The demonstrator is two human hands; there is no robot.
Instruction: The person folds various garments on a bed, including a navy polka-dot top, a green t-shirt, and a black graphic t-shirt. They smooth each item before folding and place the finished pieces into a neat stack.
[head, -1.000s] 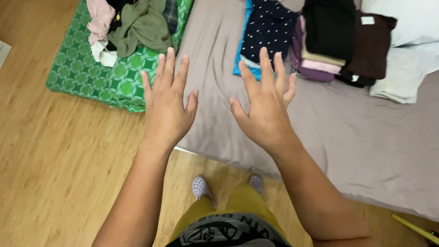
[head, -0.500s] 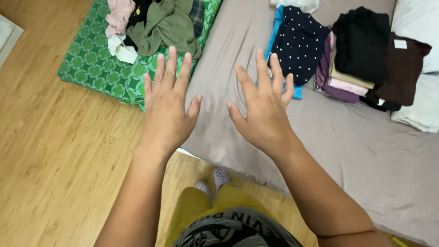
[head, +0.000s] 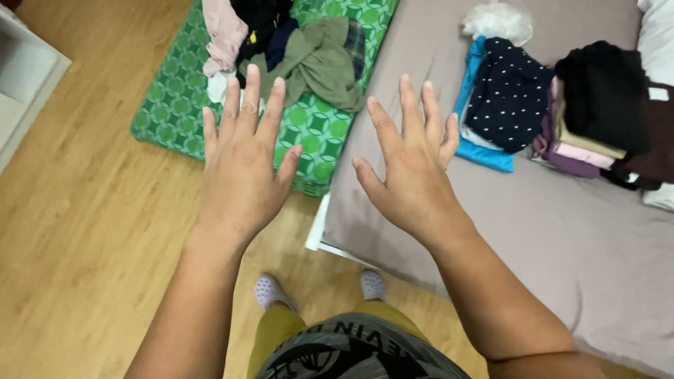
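Left hand (head: 242, 172) and right hand (head: 414, 172) hover empty, fingers spread, apart, between loose clothes pile (head: 295, 49) on green mat (head: 175, 105) and folded stacks (head: 562, 98) on bed (head: 562, 231).

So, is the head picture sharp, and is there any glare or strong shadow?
Head view: both hands, left and right, look sharp; light is soft and even, with a mild sheen on the wooden floor; no hard shadows on the bed sheet; edges bend slightly.
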